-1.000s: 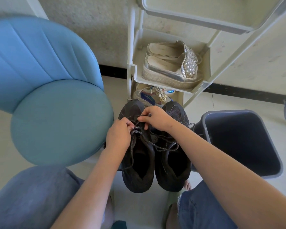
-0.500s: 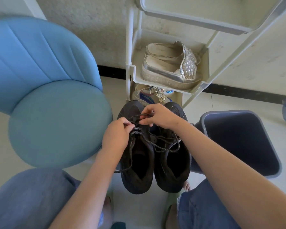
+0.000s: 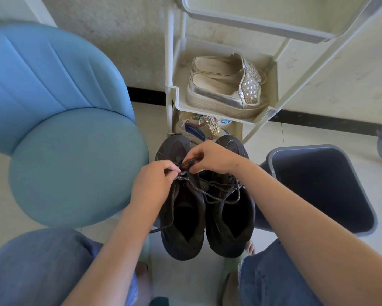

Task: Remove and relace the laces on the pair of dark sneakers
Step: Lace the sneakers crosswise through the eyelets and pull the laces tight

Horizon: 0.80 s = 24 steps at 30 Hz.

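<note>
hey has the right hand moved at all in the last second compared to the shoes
Yes. The right hand has lifted its loop of lace toward the toe of the left sneaker, a little nearer the shoe rack.

Home interior, likely entryway or room corner. White plastic shoe rack (image 3: 218,111) against rough plastered wall (image 3: 119,40), silver slip-ons (image 3: 225,85) on shelf, blue padded chair (image 3: 64,129), grey waste bin (image 3: 318,186), pale tiled floor (image 3: 296,133) with black skirting.
</note>
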Motion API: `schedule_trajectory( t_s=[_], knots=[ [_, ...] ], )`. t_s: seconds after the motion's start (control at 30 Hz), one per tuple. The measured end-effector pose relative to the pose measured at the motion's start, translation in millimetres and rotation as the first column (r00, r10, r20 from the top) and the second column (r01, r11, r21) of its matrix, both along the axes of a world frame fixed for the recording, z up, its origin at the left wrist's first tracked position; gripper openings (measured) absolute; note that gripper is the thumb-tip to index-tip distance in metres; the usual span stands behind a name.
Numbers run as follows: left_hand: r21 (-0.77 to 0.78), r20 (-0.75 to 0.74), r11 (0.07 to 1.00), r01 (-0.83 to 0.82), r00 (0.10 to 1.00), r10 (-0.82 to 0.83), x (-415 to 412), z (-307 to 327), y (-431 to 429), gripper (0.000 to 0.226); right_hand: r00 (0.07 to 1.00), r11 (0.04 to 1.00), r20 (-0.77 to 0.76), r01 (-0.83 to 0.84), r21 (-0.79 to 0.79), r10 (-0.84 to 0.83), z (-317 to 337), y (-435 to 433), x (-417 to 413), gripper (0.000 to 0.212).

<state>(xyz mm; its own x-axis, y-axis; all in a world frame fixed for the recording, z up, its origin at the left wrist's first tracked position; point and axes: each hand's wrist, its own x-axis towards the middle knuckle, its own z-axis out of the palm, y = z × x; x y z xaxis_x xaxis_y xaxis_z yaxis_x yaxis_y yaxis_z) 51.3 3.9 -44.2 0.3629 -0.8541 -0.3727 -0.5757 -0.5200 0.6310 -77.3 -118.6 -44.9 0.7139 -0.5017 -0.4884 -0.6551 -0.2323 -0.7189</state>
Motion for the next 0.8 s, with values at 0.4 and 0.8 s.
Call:
schedule_trajectory(
  t_s=[0.4,0.8],
  knots=[
    [0.057,-0.133,0.998,-0.026,0.991,0.033,5.3,-0.1,-1.5,0.019,1.000,1.000,0.011,-0.006,-0.003,0.006,0.5,-1.1,0.9,0.014],
    [0.183,0.013,0.978,-0.097,0.995,0.097,0.4,8.9,-0.6,0.010,0.996,0.995,0.006,-0.089,-0.034,0.089,-1.4,1.2,0.5,0.016]
  ],
)
